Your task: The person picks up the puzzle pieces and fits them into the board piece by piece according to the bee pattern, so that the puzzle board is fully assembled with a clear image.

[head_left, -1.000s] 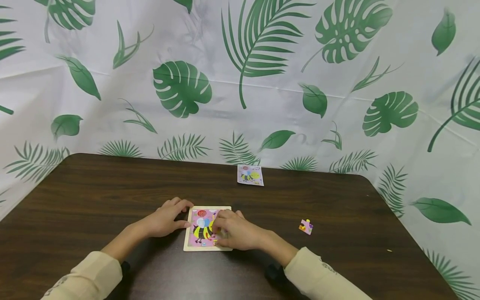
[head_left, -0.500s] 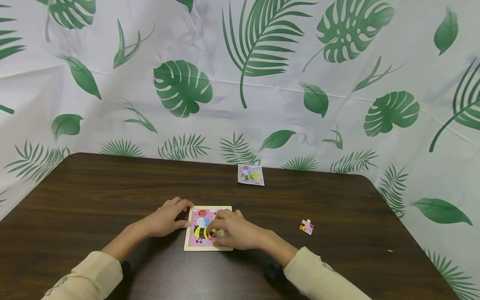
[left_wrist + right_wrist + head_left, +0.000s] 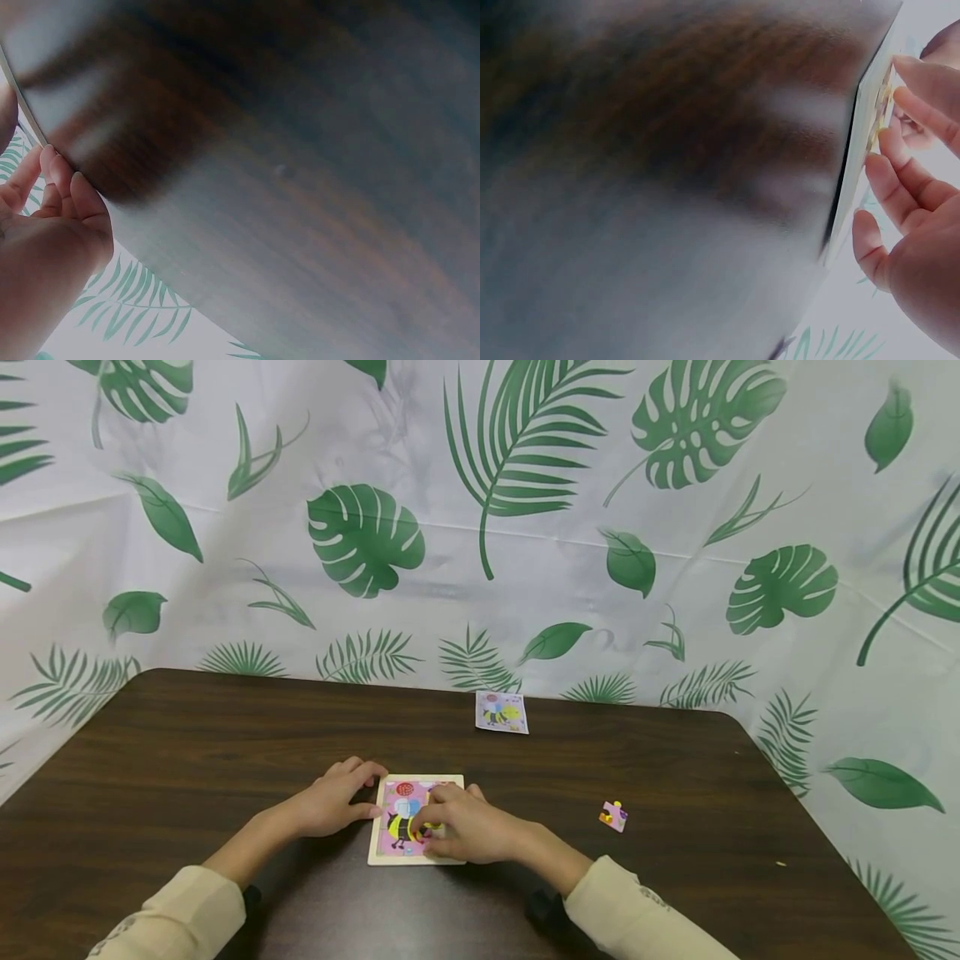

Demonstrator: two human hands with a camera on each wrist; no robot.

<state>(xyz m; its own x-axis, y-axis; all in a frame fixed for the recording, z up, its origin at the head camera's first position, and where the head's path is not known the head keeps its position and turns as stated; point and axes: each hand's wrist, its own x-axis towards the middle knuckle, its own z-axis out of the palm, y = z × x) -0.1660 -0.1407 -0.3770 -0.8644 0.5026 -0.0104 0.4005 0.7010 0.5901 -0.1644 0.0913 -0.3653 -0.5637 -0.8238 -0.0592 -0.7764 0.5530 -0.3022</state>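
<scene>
A wooden-framed bee puzzle board (image 3: 405, 861) lies flat on the table before me, its picture mostly filled with pieces. My left hand (image 3: 333, 803) holds the board's left side, the index finger at the upper left corner and the thumb lower on the edge. Over the right half, my right hand (image 3: 480, 827) bends its fingers down onto the puzzle. In the right wrist view, thumb and fingertips pinch a yellow-edged puzzle piece (image 3: 883, 112) at the board's surface; how deep it sits cannot be told. My right hand hides much of the board's right side.
One loose pink puzzle piece (image 3: 613, 816) lies to the right of the board. A bee picture card (image 3: 502, 712) rests near the back edge of the dark wooden table (image 3: 225, 735). Behind hangs a white leaf-print cloth (image 3: 540, 585). A tiny pale scrap (image 3: 781, 863) lies farther right.
My right fingertips have shifted slightly left over the puzzle, and the yellow bit seen near the thumb is now covered. My left hand and the board have stayed in place.
</scene>
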